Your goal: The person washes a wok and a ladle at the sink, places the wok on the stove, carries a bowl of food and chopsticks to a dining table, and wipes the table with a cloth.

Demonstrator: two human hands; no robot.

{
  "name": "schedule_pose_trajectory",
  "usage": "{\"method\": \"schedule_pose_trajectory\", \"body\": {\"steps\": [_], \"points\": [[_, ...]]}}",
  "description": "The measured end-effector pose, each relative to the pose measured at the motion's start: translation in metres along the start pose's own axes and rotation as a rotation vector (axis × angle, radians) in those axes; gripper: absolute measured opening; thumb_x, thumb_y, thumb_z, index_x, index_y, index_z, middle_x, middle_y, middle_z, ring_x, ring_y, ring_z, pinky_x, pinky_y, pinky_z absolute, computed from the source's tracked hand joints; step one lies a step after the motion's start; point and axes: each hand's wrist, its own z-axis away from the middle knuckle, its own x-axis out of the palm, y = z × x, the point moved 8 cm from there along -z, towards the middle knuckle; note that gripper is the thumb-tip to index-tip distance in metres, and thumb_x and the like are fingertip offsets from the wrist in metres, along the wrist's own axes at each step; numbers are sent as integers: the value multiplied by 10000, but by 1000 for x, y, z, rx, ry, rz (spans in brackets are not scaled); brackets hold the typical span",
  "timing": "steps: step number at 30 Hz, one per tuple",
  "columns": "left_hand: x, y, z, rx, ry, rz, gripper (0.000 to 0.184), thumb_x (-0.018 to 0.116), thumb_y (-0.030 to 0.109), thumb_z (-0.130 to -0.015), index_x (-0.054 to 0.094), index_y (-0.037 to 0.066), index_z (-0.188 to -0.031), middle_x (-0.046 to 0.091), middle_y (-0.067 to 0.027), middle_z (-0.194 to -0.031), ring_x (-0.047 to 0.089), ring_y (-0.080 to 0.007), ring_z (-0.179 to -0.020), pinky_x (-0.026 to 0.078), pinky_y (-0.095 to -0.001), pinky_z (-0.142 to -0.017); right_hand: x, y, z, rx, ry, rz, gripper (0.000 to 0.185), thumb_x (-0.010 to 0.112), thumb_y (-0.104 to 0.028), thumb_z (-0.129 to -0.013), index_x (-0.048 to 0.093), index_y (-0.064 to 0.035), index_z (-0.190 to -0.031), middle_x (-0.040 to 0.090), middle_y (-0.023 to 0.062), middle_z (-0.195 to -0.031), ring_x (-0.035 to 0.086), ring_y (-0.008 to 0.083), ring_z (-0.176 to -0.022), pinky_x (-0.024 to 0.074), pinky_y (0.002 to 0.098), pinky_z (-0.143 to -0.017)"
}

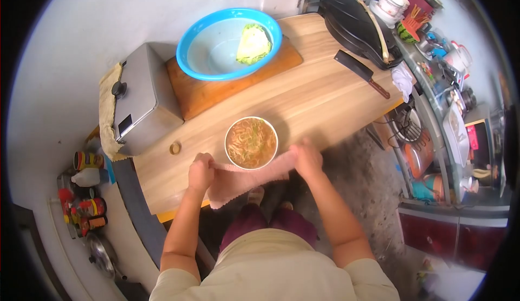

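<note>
A pink cloth is stretched between my two hands at the near edge of the wooden table. My left hand is closed on its left end, and my right hand grips the right end. Just beyond the cloth stands a white-rimmed bowl of noodles in reddish-brown broth with bits of green. The cloth's upper edge runs along the near side of the bowl; whether it touches the bowl I cannot tell.
A blue basin with a piece of cabbage rests on a cutting board. A cleaver lies at the right, near a black appliance. At the left stands a grey metal box; a small ring lies near it. Crowded shelves stand right.
</note>
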Motion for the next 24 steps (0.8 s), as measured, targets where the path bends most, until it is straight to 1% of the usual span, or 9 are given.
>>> {"method": "schedule_pose_trajectory", "body": {"steps": [2,5,8,11,14,17,20,23,24], "points": [[-11,10,-5,-34,155,88,57,555,23,-711,546,54,-758,566,-162,-759,572,-357,-739,460,-420,-606,-8,-3,-1,-9,224,-59,195,651,-131,-705,627,-178,-893,512,80,-936,574,311,-830,477,410,-667],[-15,19,-14,-61,328,110,60,572,47,-713,524,53,-750,558,-161,-707,572,-356,-694,459,-421,-590,-6,-8,-4,57,312,-182,169,634,-135,-715,634,-200,-871,549,101,-884,585,310,-817,479,409,-633],[4,3,-23,-306,209,46,64,575,61,-721,515,42,-706,559,-155,-655,563,-355,-623,457,-428,-578,13,-9,-11,86,298,-154,169,641,-154,-731,611,-188,-894,593,134,-835,602,316,-767,475,420,-613],[23,-12,-23,-291,101,16,82,605,103,-731,564,34,-717,584,-169,-660,569,-342,-588,462,-405,-564,22,-2,-8,302,238,-207,201,643,-148,-748,572,-113,-933,615,177,-808,606,344,-715,474,428,-627],[33,-19,-19,-361,122,305,122,608,125,-779,633,10,-809,631,-151,-703,602,-262,-596,471,-355,-564,35,9,-3,283,409,-463,211,626,-125,-773,528,-38,-939,622,190,-845,617,329,-726,479,395,-645],[55,-27,-14,-556,5,704,190,573,111,-834,635,-17,-960,654,-104,-777,607,-178,-649,479,-296,-597,56,15,-2,383,324,-796,213,551,-114,-843,539,15,-1011,631,135,-887,615,203,-812,472,298,-715],[68,-23,-14,-597,-54,1014,216,506,61,-873,607,-32,-1039,641,-78,-850,590,-137,-736,480,-265,-663,59,0,-3,368,300,-1081,215,530,-129,-884,558,18,-1039,631,84,-913,587,146,-836,456,261,-736],[76,-21,-20,-460,-157,1021,230,465,19,-878,567,-25,-1080,628,-91,-929,585,-141,-812,468,-251,-731,57,-8,-9,299,249,-1029,212,452,-52,-902,557,41,-1061,634,97,-954,583,140,-888,449,267,-791],[73,-18,-23,-441,-171,1016,228,453,11,-880,556,-21,-1081,622,-90,-941,581,-141,-829,465,-253,-743,58,-8,-11,293,231,-1059,222,449,-57,-906,556,39,-1076,631,98,-974,580,141,-904,443,262,-807]]}}
